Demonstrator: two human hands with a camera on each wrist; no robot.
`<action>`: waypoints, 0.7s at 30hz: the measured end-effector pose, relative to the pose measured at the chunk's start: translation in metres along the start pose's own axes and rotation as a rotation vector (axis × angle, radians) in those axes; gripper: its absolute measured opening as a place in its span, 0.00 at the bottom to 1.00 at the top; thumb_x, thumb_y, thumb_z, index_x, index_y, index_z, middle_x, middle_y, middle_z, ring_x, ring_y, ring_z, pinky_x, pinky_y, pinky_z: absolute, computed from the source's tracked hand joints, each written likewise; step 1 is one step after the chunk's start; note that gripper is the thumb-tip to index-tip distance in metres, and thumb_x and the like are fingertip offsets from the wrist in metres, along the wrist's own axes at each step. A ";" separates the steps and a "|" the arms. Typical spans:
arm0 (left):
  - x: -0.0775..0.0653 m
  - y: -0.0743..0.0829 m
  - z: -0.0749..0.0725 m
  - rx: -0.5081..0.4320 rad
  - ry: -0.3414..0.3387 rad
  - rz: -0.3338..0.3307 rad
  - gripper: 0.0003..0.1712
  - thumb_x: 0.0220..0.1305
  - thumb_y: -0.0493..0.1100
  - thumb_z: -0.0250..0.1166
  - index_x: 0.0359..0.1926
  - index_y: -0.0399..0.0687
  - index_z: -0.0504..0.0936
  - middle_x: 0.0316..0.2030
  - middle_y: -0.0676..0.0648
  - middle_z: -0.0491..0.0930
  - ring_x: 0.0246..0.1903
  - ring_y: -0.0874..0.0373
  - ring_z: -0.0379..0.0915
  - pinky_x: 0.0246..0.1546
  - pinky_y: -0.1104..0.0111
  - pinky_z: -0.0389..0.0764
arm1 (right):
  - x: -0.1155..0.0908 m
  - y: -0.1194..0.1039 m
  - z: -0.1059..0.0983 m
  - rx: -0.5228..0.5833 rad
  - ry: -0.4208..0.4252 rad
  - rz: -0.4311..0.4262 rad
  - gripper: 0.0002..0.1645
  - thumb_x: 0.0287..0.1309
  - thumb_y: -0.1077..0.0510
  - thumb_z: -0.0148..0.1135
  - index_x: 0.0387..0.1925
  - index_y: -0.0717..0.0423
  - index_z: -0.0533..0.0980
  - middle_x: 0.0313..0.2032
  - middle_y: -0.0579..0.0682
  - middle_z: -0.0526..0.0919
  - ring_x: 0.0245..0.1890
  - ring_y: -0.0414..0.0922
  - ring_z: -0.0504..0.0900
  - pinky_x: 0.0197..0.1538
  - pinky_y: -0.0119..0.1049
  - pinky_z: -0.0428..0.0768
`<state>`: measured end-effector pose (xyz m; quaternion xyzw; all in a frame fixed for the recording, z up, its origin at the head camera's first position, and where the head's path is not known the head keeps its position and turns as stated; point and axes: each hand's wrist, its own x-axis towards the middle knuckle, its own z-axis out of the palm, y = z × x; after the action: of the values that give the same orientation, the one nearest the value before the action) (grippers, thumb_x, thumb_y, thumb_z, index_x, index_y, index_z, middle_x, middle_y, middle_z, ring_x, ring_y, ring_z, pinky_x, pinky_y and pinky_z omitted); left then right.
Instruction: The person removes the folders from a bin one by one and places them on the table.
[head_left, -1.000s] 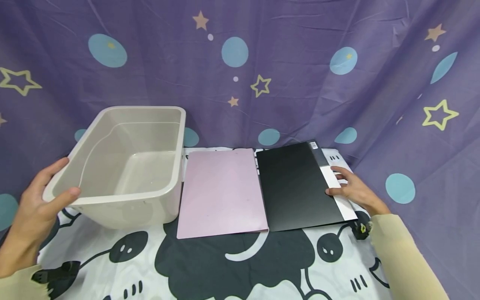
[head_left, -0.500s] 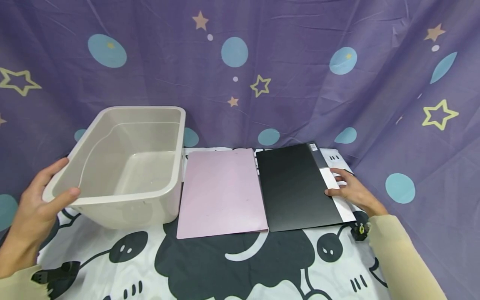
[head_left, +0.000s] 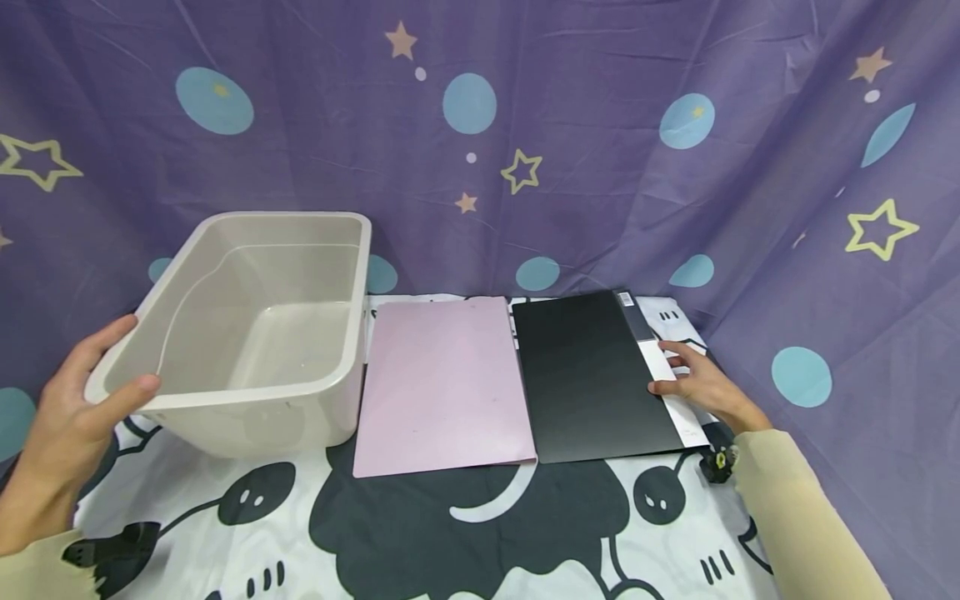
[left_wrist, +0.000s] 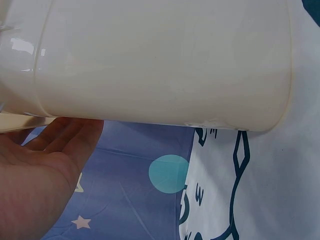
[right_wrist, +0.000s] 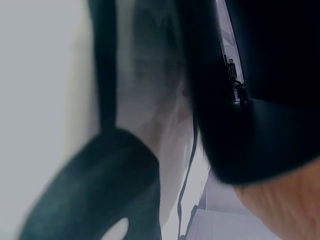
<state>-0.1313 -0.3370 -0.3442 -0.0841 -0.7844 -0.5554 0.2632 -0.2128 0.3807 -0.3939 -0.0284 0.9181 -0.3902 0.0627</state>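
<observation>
A deep beige plastic bin (head_left: 247, 421) stands on the left. My left hand (head_left: 78, 408) grips its near left corner, with the thumb over the rim; in the left wrist view the fingers (left_wrist: 75, 135) reach under the rim. To the right lies a black file folder (head_left: 592, 379) with a white strip along its spine. My right hand (head_left: 708, 385) holds that spine edge between thumb and fingers. In the right wrist view a metal clip (right_wrist: 236, 82) shows inside the folder, and much of the hand is hidden. Between bin and black folder rests a pink folder (head_left: 446, 392).
A white cloth (head_left: 375, 558) with dark cartoon prints covers the table. Behind it hangs a purple curtain (head_left: 585, 192) with stars and blue dots. The bin sits close against the pink folder's left edge.
The spine side of the black folder has sunk slightly, along with my right hand, which has also shifted a little left. My left hand and the bin have stayed still.
</observation>
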 end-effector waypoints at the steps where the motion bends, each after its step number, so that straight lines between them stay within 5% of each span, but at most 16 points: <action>1: 0.000 0.000 0.000 -0.011 -0.001 0.000 0.43 0.51 0.19 0.60 0.69 0.42 0.63 0.52 0.57 0.71 0.46 0.67 0.69 0.40 0.84 0.66 | 0.000 0.000 0.000 -0.002 -0.003 0.004 0.55 0.49 0.53 0.72 0.71 0.62 0.52 0.57 0.71 0.64 0.49 0.59 0.71 0.43 0.42 0.73; 15: 0.001 -0.001 0.000 -0.112 -0.005 0.007 0.43 0.50 0.17 0.59 0.68 0.41 0.64 0.51 0.55 0.73 0.46 0.66 0.70 0.41 0.84 0.67 | 0.002 0.002 0.003 -0.043 -0.014 0.033 0.54 0.49 0.51 0.72 0.70 0.64 0.53 0.57 0.72 0.64 0.53 0.62 0.69 0.48 0.49 0.71; 21: 0.000 -0.001 -0.001 -0.076 -0.001 -0.003 0.43 0.51 0.19 0.60 0.69 0.41 0.64 0.51 0.55 0.72 0.45 0.66 0.70 0.40 0.85 0.67 | 0.002 0.002 0.003 -0.053 -0.014 0.017 0.53 0.50 0.52 0.71 0.69 0.66 0.54 0.55 0.71 0.67 0.49 0.59 0.72 0.45 0.45 0.71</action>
<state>-0.1316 -0.3381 -0.3443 -0.0933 -0.7631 -0.5849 0.2585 -0.2146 0.3793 -0.3974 -0.0248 0.9279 -0.3651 0.0716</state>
